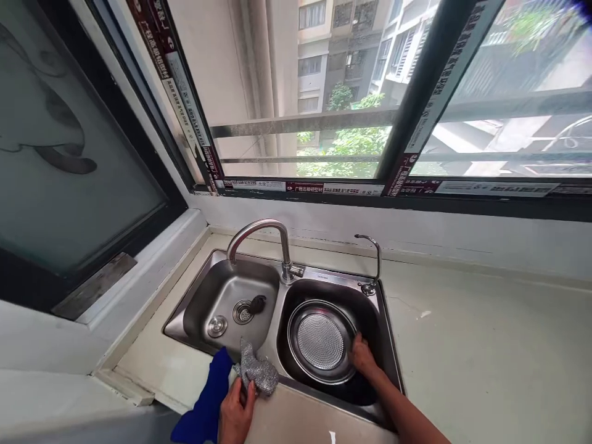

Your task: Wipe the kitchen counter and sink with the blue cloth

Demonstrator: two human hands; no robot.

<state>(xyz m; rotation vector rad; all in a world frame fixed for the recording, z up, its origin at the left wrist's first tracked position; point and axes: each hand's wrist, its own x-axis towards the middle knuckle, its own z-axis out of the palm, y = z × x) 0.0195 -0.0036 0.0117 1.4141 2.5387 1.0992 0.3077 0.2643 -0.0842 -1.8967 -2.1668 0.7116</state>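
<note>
A round steel pan (320, 341) with a dotted base lies in the right basin of a double steel sink (277, 320). My right hand (363, 357) reaches into that basin and grips the pan's right rim with closed fingers. My left hand (235, 414) rests at the sink's front edge, pinching a silvery scrubbing cloth (256, 372) that hangs over the rim. A blue cloth (206, 401) lies just left of that hand.
The left basin holds a drain strainer (243, 312) with a dark stopper (258, 303) beside it. A tall curved tap (263, 237) and a thin small tap (371, 262) stand behind the basins. A beige counter (485, 345) stretches right; a window (351, 92) runs along the back.
</note>
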